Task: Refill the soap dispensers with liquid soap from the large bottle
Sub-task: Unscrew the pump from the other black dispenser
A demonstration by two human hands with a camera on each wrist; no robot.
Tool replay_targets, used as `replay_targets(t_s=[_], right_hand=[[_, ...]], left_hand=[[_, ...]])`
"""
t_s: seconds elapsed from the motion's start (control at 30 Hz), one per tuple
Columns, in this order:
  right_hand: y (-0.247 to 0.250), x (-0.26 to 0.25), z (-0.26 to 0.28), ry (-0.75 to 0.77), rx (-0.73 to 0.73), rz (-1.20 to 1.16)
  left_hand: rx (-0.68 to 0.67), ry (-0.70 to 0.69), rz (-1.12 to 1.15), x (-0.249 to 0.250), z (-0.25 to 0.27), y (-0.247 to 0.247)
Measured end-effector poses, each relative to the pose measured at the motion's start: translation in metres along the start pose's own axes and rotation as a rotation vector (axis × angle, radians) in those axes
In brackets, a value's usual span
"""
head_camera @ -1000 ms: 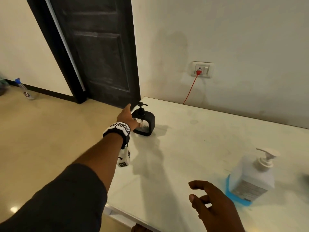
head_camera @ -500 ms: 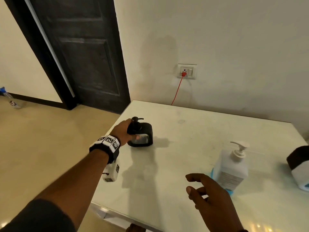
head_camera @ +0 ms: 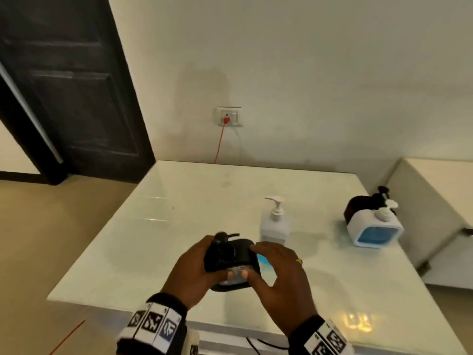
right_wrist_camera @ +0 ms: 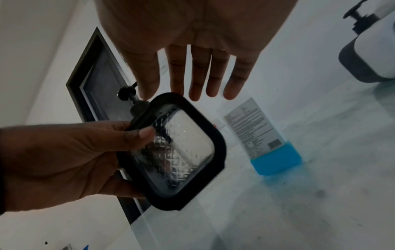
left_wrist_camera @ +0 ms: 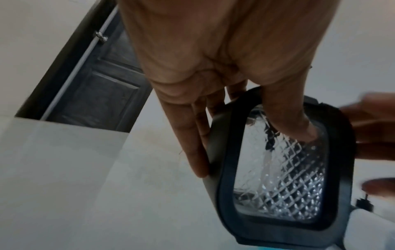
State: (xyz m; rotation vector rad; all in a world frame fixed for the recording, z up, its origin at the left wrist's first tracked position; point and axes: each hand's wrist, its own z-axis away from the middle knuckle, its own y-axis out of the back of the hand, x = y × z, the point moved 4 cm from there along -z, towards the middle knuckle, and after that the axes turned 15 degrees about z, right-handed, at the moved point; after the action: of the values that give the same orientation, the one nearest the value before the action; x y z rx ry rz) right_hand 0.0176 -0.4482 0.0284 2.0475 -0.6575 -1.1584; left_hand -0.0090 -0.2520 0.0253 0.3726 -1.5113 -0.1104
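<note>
Head view: the left hand grips a square black-framed soap dispenser with a clear diamond-patterned window and black pump, held above the near part of the glossy white table, thumb across the window and fingers wrapped behind. The right hand lies against the dispenser's right side with its fingers nearly straight and spread, fingertips on the top edge and thumb at the window; it does not clasp the dispenser. Just behind stands the large white pump bottle with blue liquid at its base, upright on the table. Further right a white square dispenser with a blue window stands against a dark brown pump dispenser. A red cable hangs from a wall socket, beside a dark panelled door. Left wrist view: the left hand's thumb presses on the patterned window while its fingers lie along the dispenser's side. Right wrist view: the right hand's fingers are straight and apart, their tips at the dispenser's upper edge, while the left hand's curled grip holds it from the left; the large bottle stands beyond on the table.
</note>
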Motion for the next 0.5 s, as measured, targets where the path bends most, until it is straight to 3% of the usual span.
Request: replay_targets(t_s=[0.3,0.5], right_hand=[[0.0,0.025,0.004,-0.128,-0.149,0.013],[-0.01,0.041,0.006,-0.272,-0.148,-0.085]], left_hand=[[-0.1,0.016,-0.08,-0.02,-0.002,-0.067],[-0.16,-0.01,-0.089,-0.023,-0.015,-0.08]])
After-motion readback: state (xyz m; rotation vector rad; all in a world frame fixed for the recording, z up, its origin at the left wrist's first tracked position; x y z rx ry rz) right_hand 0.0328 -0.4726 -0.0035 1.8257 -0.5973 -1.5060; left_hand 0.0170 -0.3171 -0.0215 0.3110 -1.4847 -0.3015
